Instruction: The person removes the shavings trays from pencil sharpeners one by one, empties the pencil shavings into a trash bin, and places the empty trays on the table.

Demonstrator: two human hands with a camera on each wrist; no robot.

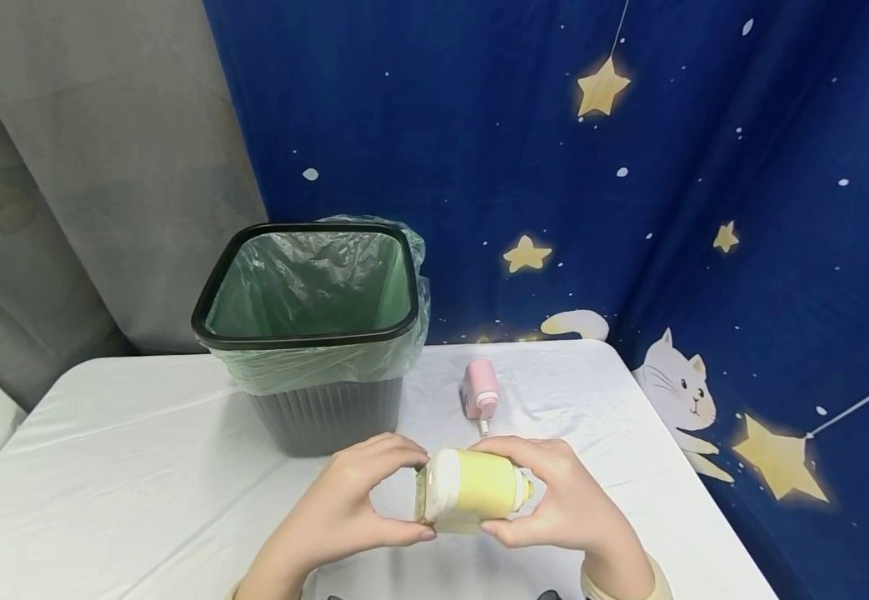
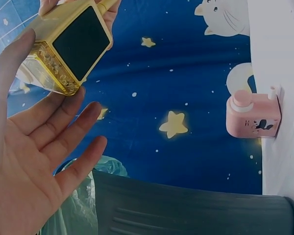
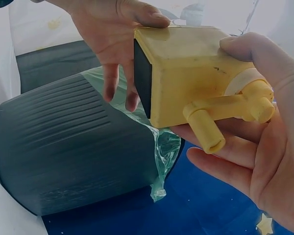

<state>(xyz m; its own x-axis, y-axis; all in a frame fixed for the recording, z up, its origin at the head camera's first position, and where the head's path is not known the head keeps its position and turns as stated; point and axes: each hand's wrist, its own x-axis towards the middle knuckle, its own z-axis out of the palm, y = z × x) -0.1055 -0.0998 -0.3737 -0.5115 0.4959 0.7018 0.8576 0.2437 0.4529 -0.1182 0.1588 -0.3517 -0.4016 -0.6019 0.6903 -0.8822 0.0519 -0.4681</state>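
A yellow hand-crank pencil sharpener (image 1: 482, 483) is held sideways above the table between both hands. My right hand (image 1: 565, 500) grips its crank end, thumb on one side and fingers on the other. My left hand (image 1: 347, 504) pinches the opposite end between thumb and fingertips, its other fingers spread in the left wrist view. At that end is a see-through drawer (image 2: 51, 68) with shavings visible inside. One face carries a dark square panel (image 2: 83, 41). The crank (image 3: 223, 107) shows in the right wrist view. Beyond the hands lies a pink sharpener (image 1: 481, 390), touched by neither.
A dark ribbed bin (image 1: 329, 417) stands on the white-covered table (image 1: 164, 483), behind and left of the hands. A green plastic bag (image 1: 314, 367) lines it and hangs over its rim. Behind the table hang a grey curtain (image 1: 119, 167) and a blue star-patterned curtain (image 1: 441, 125).
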